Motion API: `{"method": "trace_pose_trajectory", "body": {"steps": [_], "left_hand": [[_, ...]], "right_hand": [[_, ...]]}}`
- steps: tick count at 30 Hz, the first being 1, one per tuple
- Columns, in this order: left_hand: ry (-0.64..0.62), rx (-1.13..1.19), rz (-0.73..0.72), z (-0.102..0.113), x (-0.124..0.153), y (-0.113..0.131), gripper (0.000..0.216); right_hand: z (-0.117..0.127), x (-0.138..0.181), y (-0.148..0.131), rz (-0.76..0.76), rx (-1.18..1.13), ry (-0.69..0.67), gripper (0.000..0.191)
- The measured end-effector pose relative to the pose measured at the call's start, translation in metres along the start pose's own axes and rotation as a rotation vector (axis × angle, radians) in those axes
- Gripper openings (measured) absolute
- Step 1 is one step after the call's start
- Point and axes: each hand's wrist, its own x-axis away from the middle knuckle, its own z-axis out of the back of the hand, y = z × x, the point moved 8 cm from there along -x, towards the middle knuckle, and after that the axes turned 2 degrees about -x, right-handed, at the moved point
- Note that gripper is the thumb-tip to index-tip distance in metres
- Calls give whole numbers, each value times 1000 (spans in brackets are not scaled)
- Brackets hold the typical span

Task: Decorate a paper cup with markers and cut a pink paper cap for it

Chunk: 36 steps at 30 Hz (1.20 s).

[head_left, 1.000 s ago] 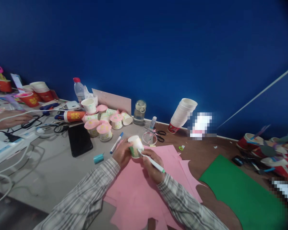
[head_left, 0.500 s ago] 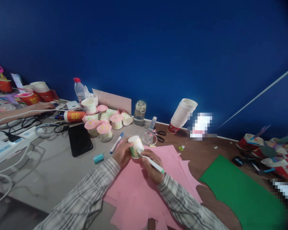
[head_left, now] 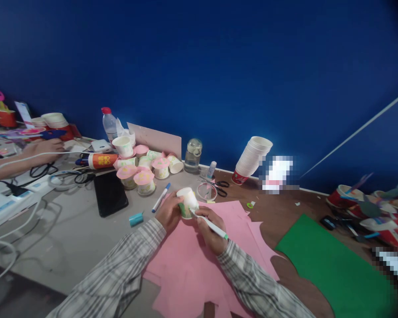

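Observation:
My left hand (head_left: 170,211) grips a white paper cup (head_left: 186,197) by its left side, with green markings on the cup's wall. In my right hand (head_left: 212,227) is a white marker (head_left: 214,226) with a green end, its tip at the right side of the cup. Both hands are over cut sheets of pink paper (head_left: 199,265). A blue-capped marker (head_left: 161,198) and a teal cylinder (head_left: 136,219) lie to the left of my left hand. Beyond the cup are a clear tape roll (head_left: 207,191) and black-handled scissors (head_left: 222,187).
Several decorated cups with pink paper tops (head_left: 144,181) stand at the back left, beside a black phone (head_left: 110,194). A tilted stack of paper cups (head_left: 252,159) leans near the blue wall. Green paper (head_left: 334,265) lies at right. Another person's hand (head_left: 48,149) is at far left.
The other person's hand at far left has drawn back and now has something dark blue above it. My hands, the cup and the marker stay nearly in place.

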Motion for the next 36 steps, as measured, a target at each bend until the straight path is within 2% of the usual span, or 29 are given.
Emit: {"method": "trace_pose_trajectory", "body": {"steps": [8,25,29,36], "left_hand": [[3,-11,2,-1,1,0,33],[16,13,9,1,-1,0,35],[4,14,7,-1,0,0,34],[-2,10,-1,0,0,0,32]], "right_hand": [[0,-2,-6,0,-1,-7,14],[0,1,1,-19,-35,-3,14],[0,1,5,-75,-77,-11,14],[0,-2,-2,-31,-30,15,14]]}}
